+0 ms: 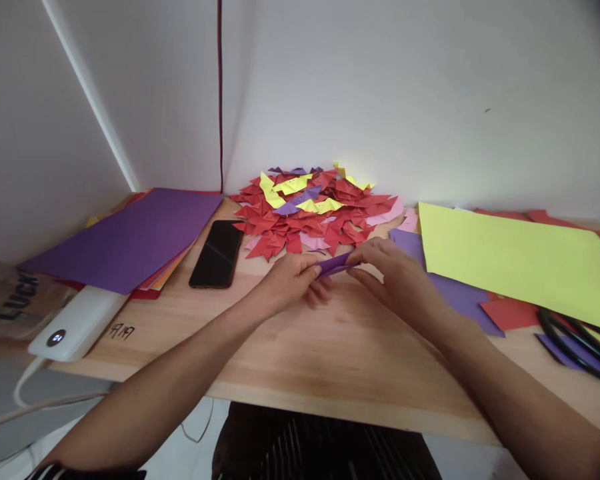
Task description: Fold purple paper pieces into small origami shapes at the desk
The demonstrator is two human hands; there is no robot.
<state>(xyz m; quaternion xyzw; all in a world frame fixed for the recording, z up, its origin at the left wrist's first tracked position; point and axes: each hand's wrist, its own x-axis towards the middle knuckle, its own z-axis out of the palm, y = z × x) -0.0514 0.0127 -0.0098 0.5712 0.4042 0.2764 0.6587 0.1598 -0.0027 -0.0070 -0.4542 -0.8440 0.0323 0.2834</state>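
A small folded piece of purple paper (pixel 335 265) is held above the middle of the wooden table. My left hand (pixel 295 280) pinches its left end between thumb and fingers. At the other end, my right hand (pixel 383 267) has its thumb and fingers closed on the paper. Just beyond both hands lies a heap of folded paper shapes (pixel 280 223), mostly red, with some yellow, purple and pink ones on it.
On the left, purple sheets (pixel 135 233) lie partly over a white power bank (pixel 83 323) with a cable. A black phone (pixel 217 255) rests beside them. To the right are a yellow sheet (pixel 515 257), purple and red pieces, and black-handled scissors (pixel 575 350). A wall stands behind the table (pixel 300 353).
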